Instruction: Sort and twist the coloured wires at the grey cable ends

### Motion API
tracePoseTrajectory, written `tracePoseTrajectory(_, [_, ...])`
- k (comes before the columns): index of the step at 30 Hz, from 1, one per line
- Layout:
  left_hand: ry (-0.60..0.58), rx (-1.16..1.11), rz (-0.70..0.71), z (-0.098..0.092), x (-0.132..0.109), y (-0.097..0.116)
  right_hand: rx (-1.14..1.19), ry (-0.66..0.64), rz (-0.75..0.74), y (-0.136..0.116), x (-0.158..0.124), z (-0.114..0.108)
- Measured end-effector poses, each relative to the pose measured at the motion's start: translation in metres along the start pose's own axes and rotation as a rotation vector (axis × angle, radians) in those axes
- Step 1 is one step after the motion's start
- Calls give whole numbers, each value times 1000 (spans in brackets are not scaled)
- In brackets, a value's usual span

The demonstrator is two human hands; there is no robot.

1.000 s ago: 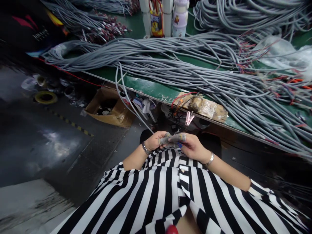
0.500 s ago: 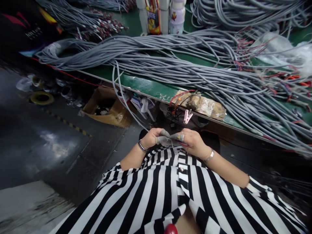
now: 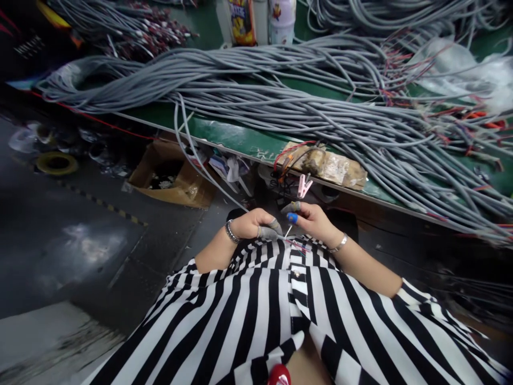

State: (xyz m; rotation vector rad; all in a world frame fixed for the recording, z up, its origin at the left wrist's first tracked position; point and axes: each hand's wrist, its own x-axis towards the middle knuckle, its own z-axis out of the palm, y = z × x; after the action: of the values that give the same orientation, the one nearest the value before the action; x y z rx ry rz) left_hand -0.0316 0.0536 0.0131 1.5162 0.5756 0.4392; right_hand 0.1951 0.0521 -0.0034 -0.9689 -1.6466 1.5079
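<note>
L hand (image 3: pixel 258 223) pinches gray cable (image 3: pixel 213 179) nr its end, by striped top (image 3: pixel 256 299); R hand (image 3: pixel 310 220), apart, pinches white strand (image 3: pixel 288 231). Yanking w/ weak L grip could slip cable, tangle colored wires (image 3: pixel 297 245).

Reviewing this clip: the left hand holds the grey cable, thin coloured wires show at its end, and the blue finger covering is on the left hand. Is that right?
Not quite: the blue finger covering is on the right hand, as the head view shows. The left hand does hold the grey cable, with thin coloured wires at its end.
</note>
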Motion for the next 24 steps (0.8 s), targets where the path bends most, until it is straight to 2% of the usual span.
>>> tracePoseTrajectory(3, [1, -43, 33, -3, -4, 4, -43, 238, 2, 11, 1, -18])
tracePoseTrajectory(6, [167, -106, 89, -5, -7, 7, 155, 407, 124, 13, -1, -31])
tracePoseTrajectory(7, [240, -121, 108, -5, -7, 8, 243, 401, 178, 11, -1, -32])
tracePoseTrajectory(9, [356, -132, 149, -5, -2, 11, 390, 297, 262, 5, -1, -31])
tracePoseTrajectory(11, [445, -121, 192, -5, 6, 14, 484, 161, 308, -3, 1, -27])
tracePoseTrajectory(13, [507, -104, 213, -4, 17, 18, 537, 110, 322, -11, 6, -21])
tracePoseTrajectory(16, [542, -84, 188, -2, 32, 21, 530, 224, 299, -18, 14, -14])
tracePoseTrajectory(20, [580, -105, 94, 0, 46, 14, 427, 395, 183, -17, 21, -8])
tracePoseTrajectory(24, [581, -131, 39, 0, 50, 1, 573, 341, 226, -12, 29, -7])
